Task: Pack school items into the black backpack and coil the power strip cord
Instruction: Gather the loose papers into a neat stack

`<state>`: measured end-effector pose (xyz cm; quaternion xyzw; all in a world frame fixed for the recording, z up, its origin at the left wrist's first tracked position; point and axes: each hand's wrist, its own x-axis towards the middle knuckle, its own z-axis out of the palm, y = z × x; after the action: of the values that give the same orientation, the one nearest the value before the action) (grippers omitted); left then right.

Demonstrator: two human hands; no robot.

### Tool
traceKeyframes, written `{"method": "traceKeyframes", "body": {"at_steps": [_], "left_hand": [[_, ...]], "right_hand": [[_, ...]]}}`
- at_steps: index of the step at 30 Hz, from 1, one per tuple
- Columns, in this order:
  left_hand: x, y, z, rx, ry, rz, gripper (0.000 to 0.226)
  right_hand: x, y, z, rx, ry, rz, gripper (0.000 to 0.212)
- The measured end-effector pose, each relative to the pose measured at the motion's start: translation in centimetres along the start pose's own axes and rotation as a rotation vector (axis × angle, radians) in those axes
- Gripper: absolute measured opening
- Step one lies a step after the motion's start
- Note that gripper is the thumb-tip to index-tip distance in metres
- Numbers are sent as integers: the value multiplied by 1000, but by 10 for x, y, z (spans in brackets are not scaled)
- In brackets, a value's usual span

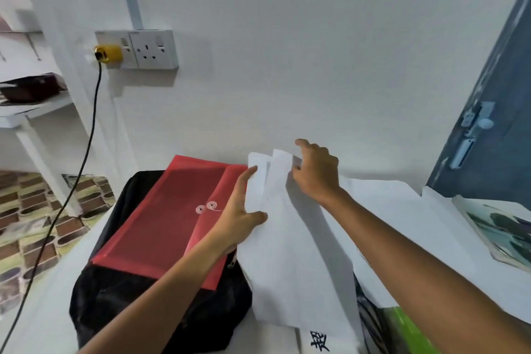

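A black backpack (120, 304) lies on the white table, with a red string-tie document envelope (161, 218) on top of it. Beside them stands a stack of white paper sheets (284, 253), tilted up on edge. My left hand (238, 215) holds the stack's left edge, thumb on the front and fingers straight along the side. My right hand (316, 172) pinches the top corner of the sheets. A black power cord (83, 158) hangs from a yellow plug (107, 54) in the wall socket and runs down past the table's left side.
More white papers (402, 210) and a book with a green-blue cover (500, 227) lie at the right. A green item (408, 330) shows at the bottom right. A white shelf (31, 112) with a dark box stands at left; a blue door (494, 123) at right.
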<state>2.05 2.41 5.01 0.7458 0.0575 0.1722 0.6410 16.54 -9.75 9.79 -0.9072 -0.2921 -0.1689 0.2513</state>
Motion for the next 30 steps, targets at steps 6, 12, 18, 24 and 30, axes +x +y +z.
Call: {"method": "traceKeyframes", "body": {"at_steps": [6, 12, 18, 24, 30], "left_hand": [[2, 16, 8, -216, 134, -41, 61], [14, 22, 28, -246, 268, -62, 61], [16, 19, 45, -103, 224, -54, 48], [17, 35, 67, -243, 232, -103, 48], [16, 43, 83, -95, 208, -60, 54]], "right_hand": [[-26, 56, -9, 380, -64, 362, 94], [-56, 93, 0, 1088, -385, 782, 77], [-67, 117, -20, 1318, -444, 855, 38], [-90, 119, -38, 1455, -496, 790, 30], [-97, 128, -49, 1688, -473, 809, 25]]}}
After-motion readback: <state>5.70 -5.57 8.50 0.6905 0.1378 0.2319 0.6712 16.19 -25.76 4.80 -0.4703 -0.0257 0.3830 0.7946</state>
